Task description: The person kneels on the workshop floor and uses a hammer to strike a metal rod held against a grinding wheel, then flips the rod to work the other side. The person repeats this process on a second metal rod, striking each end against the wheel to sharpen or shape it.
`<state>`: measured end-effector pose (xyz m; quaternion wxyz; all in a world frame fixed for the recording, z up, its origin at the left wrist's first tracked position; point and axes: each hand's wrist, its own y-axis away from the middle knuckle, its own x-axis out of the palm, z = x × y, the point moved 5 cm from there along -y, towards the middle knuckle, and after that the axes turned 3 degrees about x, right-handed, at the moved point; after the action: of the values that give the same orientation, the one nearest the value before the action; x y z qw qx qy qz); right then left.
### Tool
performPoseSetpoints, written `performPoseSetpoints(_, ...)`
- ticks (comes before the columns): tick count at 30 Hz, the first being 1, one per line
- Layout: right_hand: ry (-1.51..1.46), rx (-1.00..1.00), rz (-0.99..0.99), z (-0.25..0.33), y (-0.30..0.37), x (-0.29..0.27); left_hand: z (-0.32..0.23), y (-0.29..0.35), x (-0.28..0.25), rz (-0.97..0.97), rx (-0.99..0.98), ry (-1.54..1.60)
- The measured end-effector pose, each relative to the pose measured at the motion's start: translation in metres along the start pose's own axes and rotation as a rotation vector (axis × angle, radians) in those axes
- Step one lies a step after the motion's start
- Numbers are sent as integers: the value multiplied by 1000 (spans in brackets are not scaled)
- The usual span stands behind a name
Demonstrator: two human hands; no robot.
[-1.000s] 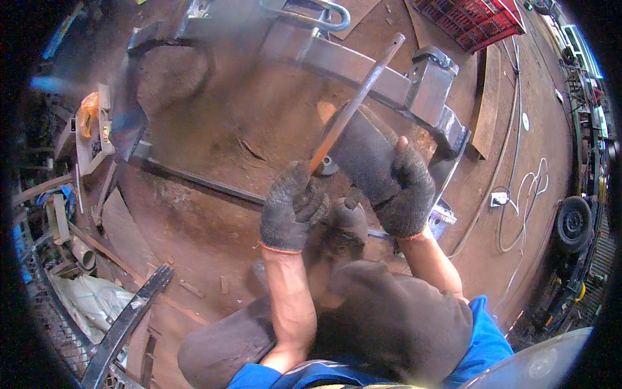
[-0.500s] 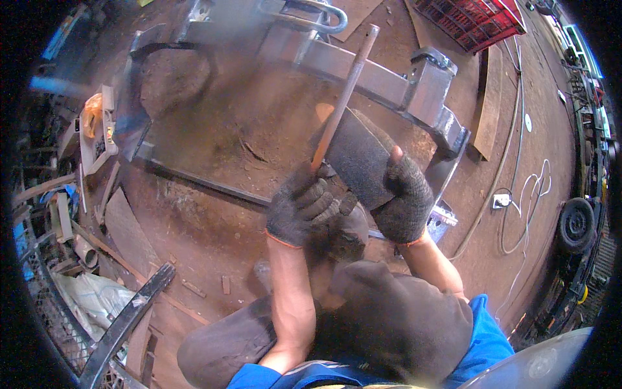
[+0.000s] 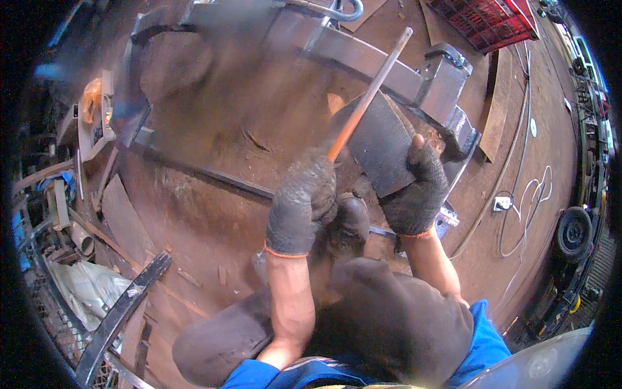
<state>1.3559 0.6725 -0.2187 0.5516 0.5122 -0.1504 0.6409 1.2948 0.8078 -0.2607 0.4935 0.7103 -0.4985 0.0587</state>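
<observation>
My left hand [image 3: 301,201], in a dark knit glove with an orange cuff, is closed round the lower end of a slim metal rod [image 3: 374,89]. The rod slants up and to the right, grey at its tip and orange-brown near my fist. In my right hand [image 3: 418,194], gloved alike, is a dark flat plate [image 3: 376,146]; the thumb lies along its right edge and the fingers are mostly hidden. The rod crosses in front of the plate's upper left part; whether they touch, I cannot tell. Below my hands shows a dark shoe [image 3: 350,217].
A welded steel frame [image 3: 369,55] lies ahead, its near bar [image 3: 214,178] running leftward. At upper right is a red crate [image 3: 483,23]. Cables and a white socket [image 3: 502,203] lie right, near a wheel [image 3: 575,233]. Scrap and a black bar [image 3: 123,314] are at left.
My left hand has turned, showing more of the glove's back, and the rod leans further right. Both hands and the plate sit slightly further right in the picture; the view has shifted a little.
</observation>
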Motion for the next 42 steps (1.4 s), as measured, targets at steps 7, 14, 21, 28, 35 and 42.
performPoseSetpoints(7,-43,13,-78,-5,-3,-2,-30,13,16,112,402,-541)
performPoseSetpoints(14,-52,21,-108,-7,-8,-15,-36,13,13,186,563,-789)
performPoseSetpoints(21,-85,58,133,-10,-9,-4,-54,32,15,133,567,-746)
performPoseSetpoints(28,-11,7,63,-14,-8,-3,-60,39,11,52,613,-591)
performPoseSetpoints(35,148,-62,-29,-13,-3,-10,-64,41,9,56,726,-602)
performPoseSetpoints(42,290,-164,11,-11,-2,-17,-80,36,1,-87,959,-397)
